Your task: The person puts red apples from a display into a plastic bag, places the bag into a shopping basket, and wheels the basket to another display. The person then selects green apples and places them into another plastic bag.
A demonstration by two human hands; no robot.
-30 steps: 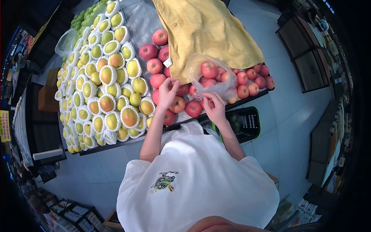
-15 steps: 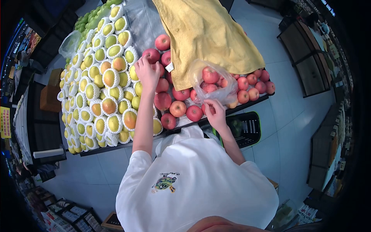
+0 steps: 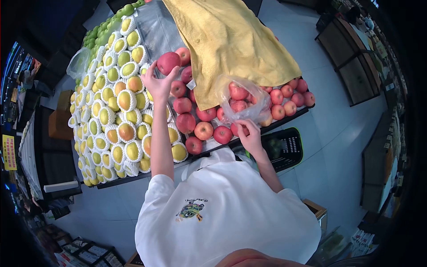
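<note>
Apples line the stand; tiled floor beyond.

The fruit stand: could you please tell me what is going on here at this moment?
A person in a white T-shirt is at the fruit stand, using both hands. The left hand holds a large red apple between thumb and fingers; whether it is fully lifted is hard to tell. The right hand appears to pinch the near edge of a clear plastic bag, which already has apples inside. A yellow cloth covers part of the display.
</note>
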